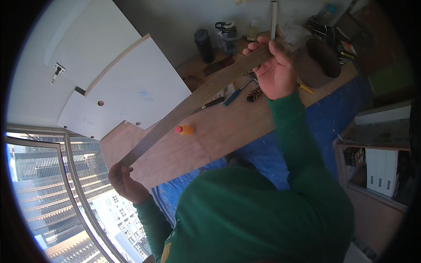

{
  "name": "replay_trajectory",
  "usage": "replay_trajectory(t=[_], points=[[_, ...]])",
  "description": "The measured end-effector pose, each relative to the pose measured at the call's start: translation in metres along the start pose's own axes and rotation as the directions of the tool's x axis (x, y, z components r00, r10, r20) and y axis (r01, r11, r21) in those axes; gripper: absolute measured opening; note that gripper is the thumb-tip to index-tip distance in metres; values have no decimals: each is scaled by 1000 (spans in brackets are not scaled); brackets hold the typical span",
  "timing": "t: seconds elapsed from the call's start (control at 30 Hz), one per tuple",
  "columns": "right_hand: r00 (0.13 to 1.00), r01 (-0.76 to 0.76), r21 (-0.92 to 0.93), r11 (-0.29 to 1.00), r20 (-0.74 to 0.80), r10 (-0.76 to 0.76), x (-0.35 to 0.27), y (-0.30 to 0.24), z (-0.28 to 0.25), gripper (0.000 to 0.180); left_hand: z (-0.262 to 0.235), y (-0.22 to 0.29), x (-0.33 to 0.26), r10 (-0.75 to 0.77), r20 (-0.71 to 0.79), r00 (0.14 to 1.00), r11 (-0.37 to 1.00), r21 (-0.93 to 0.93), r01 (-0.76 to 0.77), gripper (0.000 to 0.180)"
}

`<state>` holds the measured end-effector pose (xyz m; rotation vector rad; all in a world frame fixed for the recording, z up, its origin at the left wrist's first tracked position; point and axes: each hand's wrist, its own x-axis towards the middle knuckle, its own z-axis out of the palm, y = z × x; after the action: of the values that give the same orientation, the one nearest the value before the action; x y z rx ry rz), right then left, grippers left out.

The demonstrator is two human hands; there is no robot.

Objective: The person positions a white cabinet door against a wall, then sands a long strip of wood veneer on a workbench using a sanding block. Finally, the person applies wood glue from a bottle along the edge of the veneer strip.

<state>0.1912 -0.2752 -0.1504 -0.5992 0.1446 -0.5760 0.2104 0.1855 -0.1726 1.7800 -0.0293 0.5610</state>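
Both of my hands hold a long, narrow brown wood-grain strip, slanting up from lower left to upper right above the wooden bench. My left hand pinches its near left end, beside the window. Its far right end lies between the thumb and fingers of my right hand, the palm turned up. Below the strip's middle stands a small yellow bottle with a red cap. A hammer with a teal handle and a tool with a black handle lie just beyond, partly covered by the strip.
White panels with drilled holes lean at the left. Along the back wall stand a dark tumbler, a clear bottle and a brown container. Blue sheeting covers the near side. A shelf with white binders is at right.
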Motion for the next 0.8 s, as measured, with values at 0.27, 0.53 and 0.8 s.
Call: replay_trajectory(t=[0.27, 0.53, 0.8], points=[[952, 146, 92, 985, -282, -115, 122, -81, -52, 22, -109, -72, -9, -372, -378, 848, 927, -199, 318, 38], [924, 306, -127, 944, -198, -326, 151, -163, -30, 41, -238, -160, -68, -543, -479, 690, 833, -204, 514, 53], [911, 320, -15, 947, 277, -304, 206, -270, -78, 57, -354, -246, -109, -774, -462, 434, 628, -470, 620, 37]])
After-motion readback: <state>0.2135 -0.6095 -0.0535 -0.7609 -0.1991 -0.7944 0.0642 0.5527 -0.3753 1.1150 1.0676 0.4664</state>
